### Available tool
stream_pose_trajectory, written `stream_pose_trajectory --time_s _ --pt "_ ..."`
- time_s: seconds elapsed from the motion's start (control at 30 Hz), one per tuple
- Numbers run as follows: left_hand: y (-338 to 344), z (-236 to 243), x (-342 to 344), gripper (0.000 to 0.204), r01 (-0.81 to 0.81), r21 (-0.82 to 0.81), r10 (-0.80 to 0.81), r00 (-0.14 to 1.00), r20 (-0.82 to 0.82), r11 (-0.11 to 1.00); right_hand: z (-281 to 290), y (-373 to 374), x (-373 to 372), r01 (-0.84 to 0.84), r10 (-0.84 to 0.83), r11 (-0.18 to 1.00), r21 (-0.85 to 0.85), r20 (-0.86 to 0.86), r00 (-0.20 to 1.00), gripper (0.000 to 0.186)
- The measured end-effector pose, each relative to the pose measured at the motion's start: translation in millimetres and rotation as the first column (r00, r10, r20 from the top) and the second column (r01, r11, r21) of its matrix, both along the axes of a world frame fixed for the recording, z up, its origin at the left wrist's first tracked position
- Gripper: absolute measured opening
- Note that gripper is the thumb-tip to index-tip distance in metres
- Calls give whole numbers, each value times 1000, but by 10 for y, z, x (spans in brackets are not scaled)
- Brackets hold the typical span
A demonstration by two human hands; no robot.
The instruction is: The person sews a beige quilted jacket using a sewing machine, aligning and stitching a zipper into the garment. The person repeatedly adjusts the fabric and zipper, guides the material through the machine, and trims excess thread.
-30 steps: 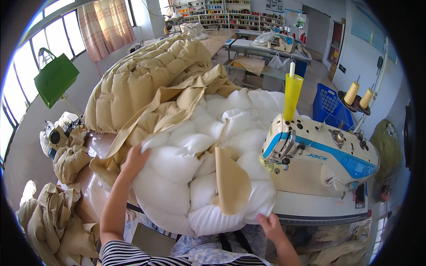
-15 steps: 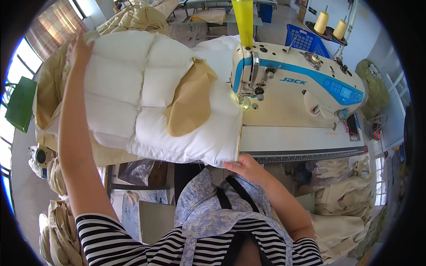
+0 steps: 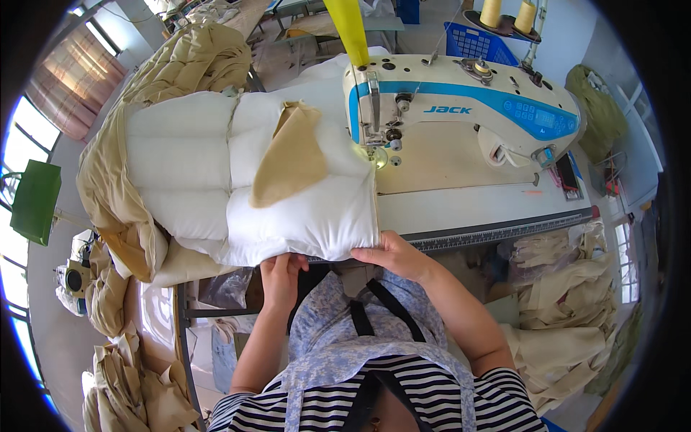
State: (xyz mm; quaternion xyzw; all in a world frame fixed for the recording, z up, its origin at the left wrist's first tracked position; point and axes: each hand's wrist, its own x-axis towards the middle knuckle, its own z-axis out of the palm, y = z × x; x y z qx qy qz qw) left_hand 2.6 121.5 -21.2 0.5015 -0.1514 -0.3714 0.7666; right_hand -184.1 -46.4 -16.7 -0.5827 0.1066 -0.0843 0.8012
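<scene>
A white quilted, padded garment panel [image 3: 180, 155] lies on the sewing table, joined on its left to beige fabric [image 3: 108, 176]. My right hand [image 3: 396, 257] pinches the panel's near right corner, thumb on top. Along the same near edge, further left, my left hand [image 3: 282, 279] has its fingers curled at the edge and seems to grip it; part of the fingers is hidden. A loose beige pocket-shaped piece [image 3: 291, 158] rests on the white panel. The panel's right edge runs up to the needle area of the white and blue sewing machine [image 3: 461, 101], whose lamp is lit.
A ruler strip [image 3: 497, 229] runs along the table's front edge. Yellow thread cones [image 3: 490, 13] stand behind the machine, near a blue basket [image 3: 475, 43]. Beige fabric heaps [image 3: 565, 288] lie below right; more beige cloth [image 3: 129, 389] lies lower left. A green bag [image 3: 36, 201] hangs far left.
My left hand has come from the panel's far left corner down to its near edge. The panel's far left part has dropped back toward me. My right hand stays at the near right corner.
</scene>
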Motion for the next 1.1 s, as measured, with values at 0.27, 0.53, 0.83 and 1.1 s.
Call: stream_pose_trajectory --time_s 0.27,0.53,0.83,1.1 --pt "-71 35 57 43 182 85 -181 983 -16 980 126 108 -22 88 -89 996 21 42 995 49" --pt "-1088 -9 272 50 159 219 -121 976 -179 963 203 97 108 -11 17 987 -163 32 999 38" --pt "-1419 -106 431 49 131 146 -107 982 -158 981 196 65 117 -23 14 960 -279 -37 999 41" --pt "-1388 -152 456 48 127 146 -104 982 -159 981 -334 378 -39 314 -250 791 -525 191 949 41"
